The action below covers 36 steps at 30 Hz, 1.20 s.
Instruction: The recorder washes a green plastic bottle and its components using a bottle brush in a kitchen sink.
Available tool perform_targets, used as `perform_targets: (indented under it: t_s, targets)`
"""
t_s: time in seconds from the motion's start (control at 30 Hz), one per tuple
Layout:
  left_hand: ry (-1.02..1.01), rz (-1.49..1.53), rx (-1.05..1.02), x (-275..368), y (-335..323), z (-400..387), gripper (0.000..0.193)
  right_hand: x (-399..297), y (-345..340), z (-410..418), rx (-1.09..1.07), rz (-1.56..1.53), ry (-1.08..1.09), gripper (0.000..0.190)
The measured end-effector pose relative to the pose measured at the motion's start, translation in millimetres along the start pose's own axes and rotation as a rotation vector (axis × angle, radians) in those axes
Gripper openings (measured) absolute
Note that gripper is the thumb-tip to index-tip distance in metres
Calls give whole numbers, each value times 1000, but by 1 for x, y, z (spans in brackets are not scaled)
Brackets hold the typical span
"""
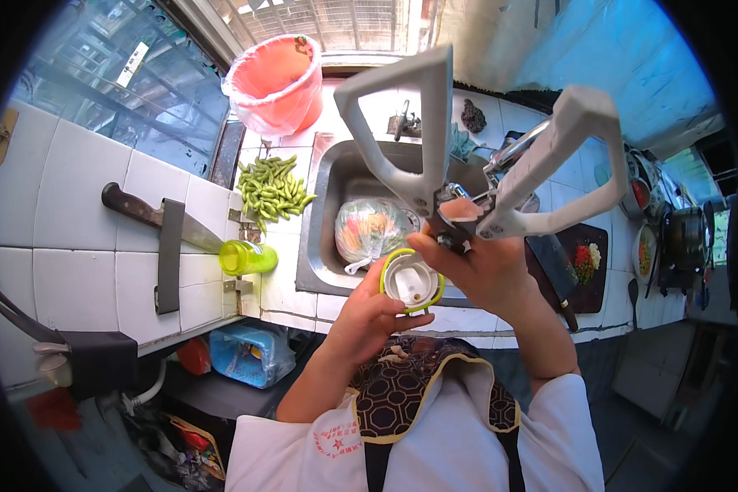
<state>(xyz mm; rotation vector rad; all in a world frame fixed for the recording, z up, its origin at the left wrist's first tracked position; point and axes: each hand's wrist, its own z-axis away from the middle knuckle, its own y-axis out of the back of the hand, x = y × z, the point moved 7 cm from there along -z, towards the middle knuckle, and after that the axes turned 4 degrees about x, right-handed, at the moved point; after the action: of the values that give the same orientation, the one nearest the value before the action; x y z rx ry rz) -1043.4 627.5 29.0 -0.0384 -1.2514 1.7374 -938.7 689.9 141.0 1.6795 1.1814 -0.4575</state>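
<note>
My left hand holds a round white plastic lid with a lime-green rim, its hollow inner side facing up. My right hand grips a pair of kitchen shears around the pivot. Their large white loop handles point upward and are spread apart. The blades are mostly hidden by the hand, just above the lid. A translucent green jar is on the counter, left of the sink. In the sink basin sits a tied plastic bag of mixed food scraps.
Green soybean pods are heaped left of the sink, below a lined pink bucket. A cleaver lies on a dark cutting board beside chopped chillies and garlic. A knife hangs in a wall rack.
</note>
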Motion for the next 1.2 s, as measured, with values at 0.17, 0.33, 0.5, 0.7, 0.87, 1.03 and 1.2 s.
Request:
perform_targets:
  t_s: [0.17,0.33,0.5,0.7,0.87,1.03,1.2]
  targets:
    - [85,-88,-67,1,-4,3,59,-13,-1,0,-95,-1,130,14]
    - [133,-101,-75,-5,-1,1,52,-12,-19,6,-394,97,176,15]
    - [110,-148,-116,0,1,3,50,-16,-23,3,-482,78,169,15]
    - [213,242,-567,-1,-4,7,47,-48,-13,0,-411,-141,471,20]
    - [133,10,-485,-2,6,2,48,-57,-16,-4,-448,-238,529,18]
    - [63,-214,-404,-2,11,-4,48,-59,-21,1,-506,-176,569,24]
    - [-23,-430,-294,3,17,-2,49,-75,-28,1,-535,-100,626,29]
